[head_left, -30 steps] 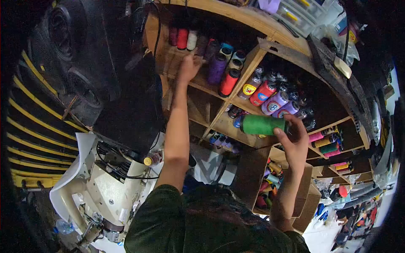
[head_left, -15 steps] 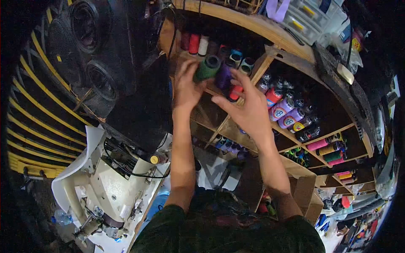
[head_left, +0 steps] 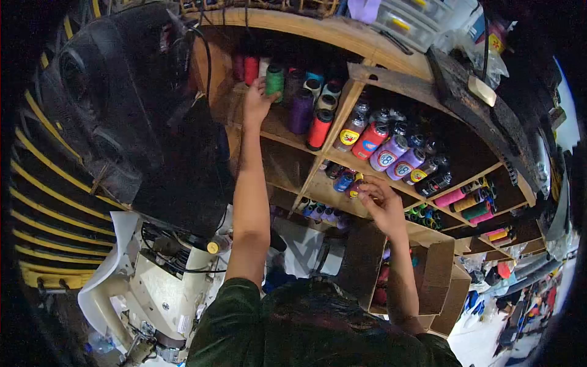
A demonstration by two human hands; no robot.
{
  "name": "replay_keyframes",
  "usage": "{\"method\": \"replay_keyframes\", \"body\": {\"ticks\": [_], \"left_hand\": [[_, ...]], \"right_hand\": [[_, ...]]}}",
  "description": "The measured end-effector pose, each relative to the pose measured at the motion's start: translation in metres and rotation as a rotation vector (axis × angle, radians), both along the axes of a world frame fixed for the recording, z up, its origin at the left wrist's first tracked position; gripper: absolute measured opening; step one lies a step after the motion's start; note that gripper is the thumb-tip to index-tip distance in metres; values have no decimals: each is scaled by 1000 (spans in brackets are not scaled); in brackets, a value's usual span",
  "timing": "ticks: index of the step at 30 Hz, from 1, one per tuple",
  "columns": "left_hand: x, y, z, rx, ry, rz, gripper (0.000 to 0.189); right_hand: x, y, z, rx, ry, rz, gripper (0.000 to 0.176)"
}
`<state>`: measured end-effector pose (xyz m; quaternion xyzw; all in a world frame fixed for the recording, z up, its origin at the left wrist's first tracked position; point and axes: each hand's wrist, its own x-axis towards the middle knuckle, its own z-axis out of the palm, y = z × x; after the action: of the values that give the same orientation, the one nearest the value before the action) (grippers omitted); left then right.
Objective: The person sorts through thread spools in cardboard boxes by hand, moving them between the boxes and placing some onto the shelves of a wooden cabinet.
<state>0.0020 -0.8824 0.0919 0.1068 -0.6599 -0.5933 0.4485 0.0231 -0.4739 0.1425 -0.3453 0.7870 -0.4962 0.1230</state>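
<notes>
My left hand [head_left: 258, 103] is in the upper left compartment of the wooden shelf, its fingers closed round a green thread spool [head_left: 274, 81] that stands upright. Just right of it is a dark purple thread spool [head_left: 300, 112], and beyond that a red spool [head_left: 320, 130] with a dark top. A red spool [head_left: 251, 71] stands behind my left hand. My right hand [head_left: 384, 208] hovers in front of a lower compartment, fingers bent and apart, with nothing visible in them. Nearest its fingertips is a small dark container with a yellow label [head_left: 355, 186], beside a blue one [head_left: 343, 180].
Several labelled bottles [head_left: 386, 154] fill the compartment right of the spools. An open cardboard box [head_left: 439, 278] sits below my right forearm. At the lower left stands a cream sewing machine [head_left: 165, 287]. Dark bulky equipment [head_left: 122, 116] borders the shelf's left side.
The green spool, formerly tilted out at the front, now stands farther back in my left hand. My right hand has moved down, away from the purple spool. The view has shifted.
</notes>
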Motion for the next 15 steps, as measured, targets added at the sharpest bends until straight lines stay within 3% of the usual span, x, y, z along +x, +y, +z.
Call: {"method": "replay_keyframes", "body": {"ticks": [6, 10, 13, 15], "left_hand": [[15, 12, 21, -217, -287, 80, 51], [6, 5, 7, -180, -193, 56, 50], [9, -2, 3, -241, -323, 180, 50], [25, 16, 9, -121, -146, 315, 51]], "right_hand": [[2, 3, -10, -49, -105, -7, 40], [-4, 21, -18, -83, -54, -44, 36], [-8, 51, -25, -159, -156, -150, 33], [-16, 82, -33, -133, -189, -244, 27]]}}
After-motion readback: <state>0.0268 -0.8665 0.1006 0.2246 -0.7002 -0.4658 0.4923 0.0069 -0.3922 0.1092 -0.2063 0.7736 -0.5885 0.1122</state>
